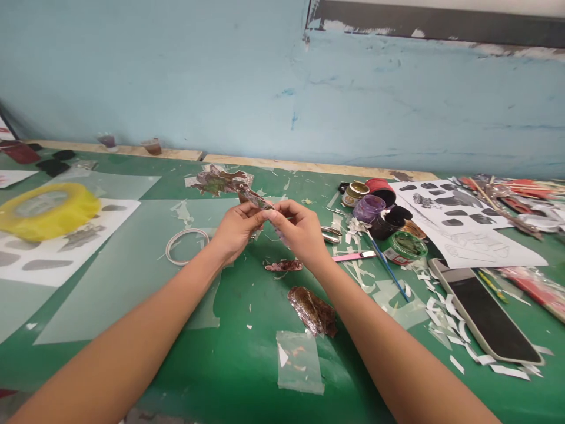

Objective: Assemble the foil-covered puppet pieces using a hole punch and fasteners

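Over the middle of the table, my left hand (235,234) and my right hand (304,231) meet at the fingertips. Both pinch a narrow, mottled brown cutout strip (258,199), its far end pointing up and left. Beyond it lies a larger mottled brown-green cutout piece (218,179); whether the two touch is unclear. Below my right hand rest a small mottled brown strip (283,266) and a shiny brown piece (311,310) that looks covered in clear tape. A ring of narrow tape (187,247) lies left of my left hand.
A big yellow tape roll (83,206) sits on printed paper at left. Right of my hands stand open paint jars (405,246), a blue paintbrush (388,268), a pink-handled cutter (348,257) and a phone (488,315). Paper scraps litter the green table (247,365).
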